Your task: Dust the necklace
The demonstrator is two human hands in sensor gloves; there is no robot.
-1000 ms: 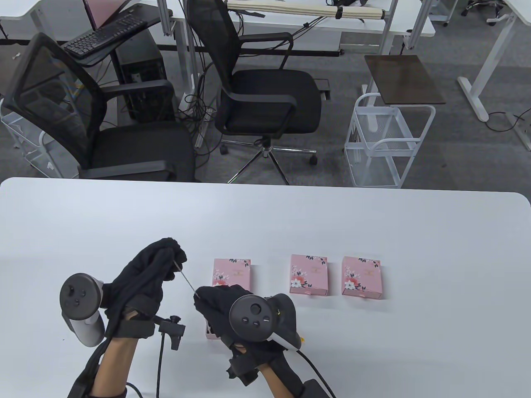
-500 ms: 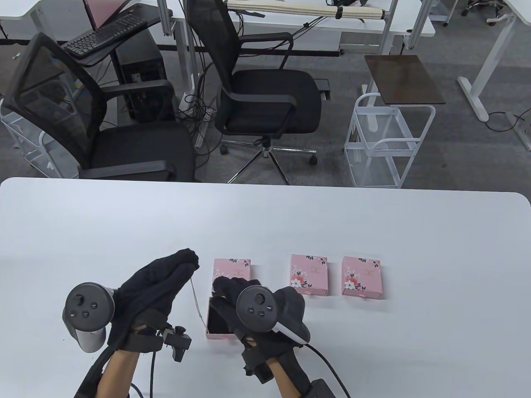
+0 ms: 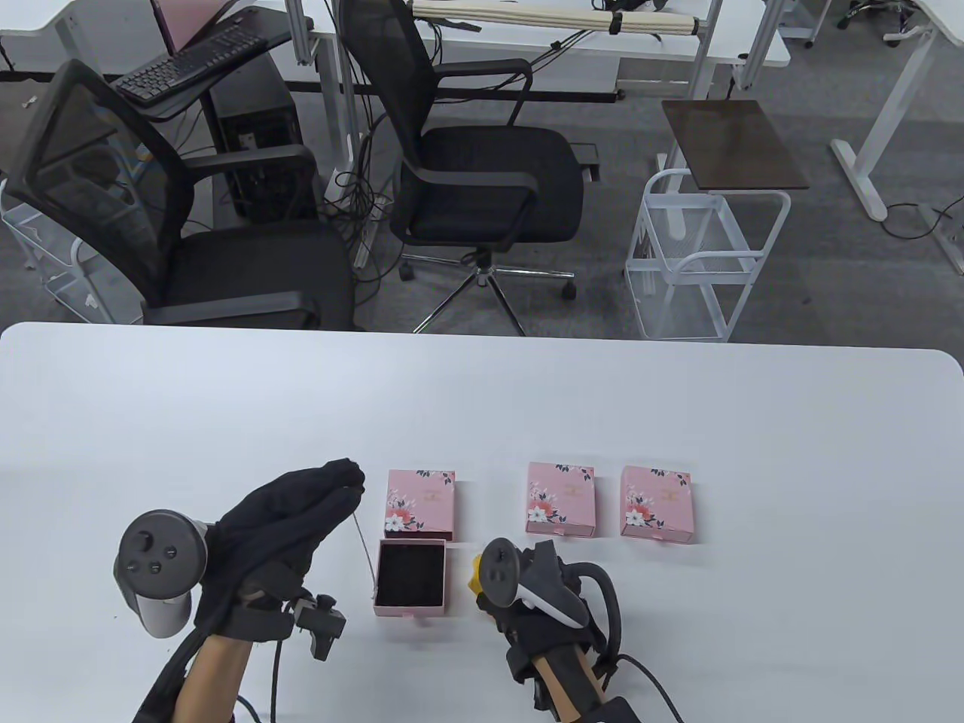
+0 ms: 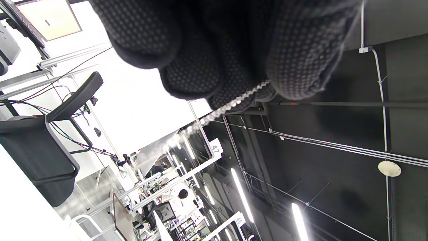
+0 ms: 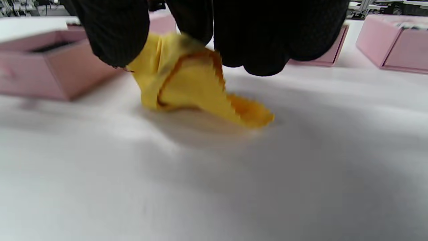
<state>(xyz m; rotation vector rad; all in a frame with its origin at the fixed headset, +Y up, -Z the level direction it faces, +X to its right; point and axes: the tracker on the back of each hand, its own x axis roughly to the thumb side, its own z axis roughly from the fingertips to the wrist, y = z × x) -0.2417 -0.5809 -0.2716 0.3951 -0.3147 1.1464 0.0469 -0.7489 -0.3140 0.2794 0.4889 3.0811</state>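
Necklace dangles from left hand, fingertips pinching the chain, its low end at the left edge of an open pink box on the bench. Right hand, just right of that box, grips a yellow cloth touching the bench; blurry, likely thumb against fingers.

My left hand wears a black glove, dotted grey at the fingertips; from it a silvery necklace; by my right hand, a yellow cloth; beyond, pink floral boxes on the white desk.
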